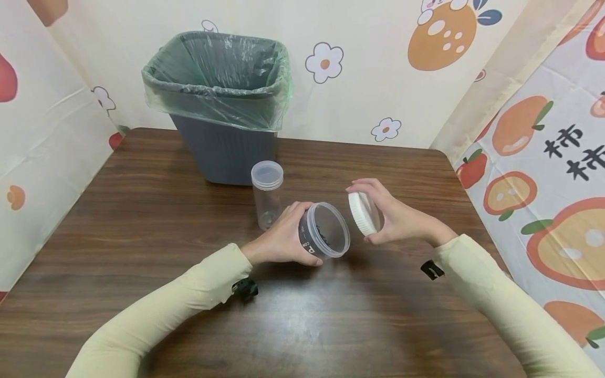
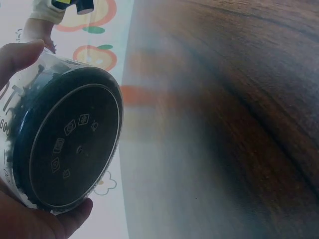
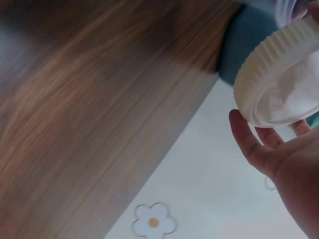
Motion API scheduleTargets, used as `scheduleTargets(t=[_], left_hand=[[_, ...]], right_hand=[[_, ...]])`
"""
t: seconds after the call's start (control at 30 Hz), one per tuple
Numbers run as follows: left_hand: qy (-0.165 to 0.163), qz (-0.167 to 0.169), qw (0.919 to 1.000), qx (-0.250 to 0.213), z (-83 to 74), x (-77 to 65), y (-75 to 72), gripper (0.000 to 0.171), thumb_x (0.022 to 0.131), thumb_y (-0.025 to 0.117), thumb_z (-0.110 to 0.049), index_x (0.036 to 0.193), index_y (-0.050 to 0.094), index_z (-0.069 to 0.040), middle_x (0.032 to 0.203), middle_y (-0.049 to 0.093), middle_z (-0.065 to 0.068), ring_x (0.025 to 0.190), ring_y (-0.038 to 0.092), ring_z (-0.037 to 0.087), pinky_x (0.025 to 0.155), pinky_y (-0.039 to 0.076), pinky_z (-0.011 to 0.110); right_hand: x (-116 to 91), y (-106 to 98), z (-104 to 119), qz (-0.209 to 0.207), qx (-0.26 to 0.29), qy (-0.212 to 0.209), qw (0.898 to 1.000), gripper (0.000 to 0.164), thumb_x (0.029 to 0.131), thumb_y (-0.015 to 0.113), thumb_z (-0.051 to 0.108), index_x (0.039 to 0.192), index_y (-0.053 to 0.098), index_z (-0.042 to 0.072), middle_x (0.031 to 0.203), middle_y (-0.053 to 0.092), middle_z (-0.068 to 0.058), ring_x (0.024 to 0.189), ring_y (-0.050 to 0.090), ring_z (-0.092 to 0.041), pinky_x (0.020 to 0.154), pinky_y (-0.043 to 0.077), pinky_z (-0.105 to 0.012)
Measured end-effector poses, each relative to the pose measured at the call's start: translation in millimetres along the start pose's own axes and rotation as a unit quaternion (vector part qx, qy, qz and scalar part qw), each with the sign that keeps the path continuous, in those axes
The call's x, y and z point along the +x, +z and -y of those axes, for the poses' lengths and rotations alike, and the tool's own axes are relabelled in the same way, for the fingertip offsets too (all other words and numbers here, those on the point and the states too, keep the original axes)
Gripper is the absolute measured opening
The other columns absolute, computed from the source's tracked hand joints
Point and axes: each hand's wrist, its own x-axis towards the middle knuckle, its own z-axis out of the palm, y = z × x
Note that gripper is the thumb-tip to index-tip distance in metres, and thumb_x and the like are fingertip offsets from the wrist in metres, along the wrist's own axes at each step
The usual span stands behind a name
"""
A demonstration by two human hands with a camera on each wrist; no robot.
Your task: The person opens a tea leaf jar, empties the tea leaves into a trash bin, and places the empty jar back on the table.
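Observation:
My left hand (image 1: 288, 239) grips a clear plastic jar (image 1: 331, 231) with a dark label, tilted so that its uncovered mouth faces right. Some dark contents show inside. In the left wrist view the jar's round base (image 2: 75, 144) looks dark and carries small printed symbols. A white ribbed screw lid (image 1: 364, 212) is pinched by its edge in my right hand (image 1: 394, 212), a short way to the right of the jar's mouth. The right wrist view shows the lid (image 3: 284, 74) with fingertips along its rim.
Just behind my left hand stands a tall clear canister (image 1: 267, 197) with a translucent lid. A dark bin (image 1: 227, 147) lined with a green bag (image 1: 217, 100) stands at the table's back left. Patterned cloth (image 1: 359, 68) hangs behind the brown wooden table (image 1: 142, 220).

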Motion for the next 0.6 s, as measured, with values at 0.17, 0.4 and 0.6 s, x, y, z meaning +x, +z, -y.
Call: scheduleTargets(t=[0.17,0.4,0.6], left_hand=[[0.003,-0.002,1.0000,0.003,1.8,-0.9,0.7,0.106,0.045,0.092,-0.035,0.134,0.043,-0.003,0.118,0.050,0.008,0.106,0.046,0.021,0.092,0.040,0.037],[0.003,-0.004,1.0000,-0.001,1.2,-1.3,-0.6,0.106,0.046,0.092,-0.035,0.134,0.043,-0.002,0.119,0.050,0.009,0.108,0.046,0.021,0.093,0.040,0.037],[0.006,-0.007,1.0000,-0.004,1.5,-1.5,-1.4,0.106,0.045,0.092,-0.035,0.133,0.043,-0.001,0.119,0.051,0.010,0.107,0.046,0.021,0.093,0.040,0.038]], right_hand=[[-4.9,-1.1,-14.1,-0.007,-0.036,0.038,0.999,0.096,0.059,0.082,0.009,0.144,0.037,0.017,0.143,0.027,-0.012,0.122,0.027,-0.032,0.083,0.039,-0.050],[-11.5,9.4,-33.7,0.003,-0.077,0.098,0.992,0.101,0.060,0.084,0.019,0.148,0.034,0.018,0.145,0.029,-0.013,0.116,0.028,-0.035,0.084,0.033,-0.049],[-15.1,20.8,-46.7,0.020,-0.096,0.146,0.984,0.102,0.062,0.086,0.026,0.149,0.033,0.018,0.146,0.030,-0.015,0.116,0.029,-0.037,0.087,0.030,-0.052]])
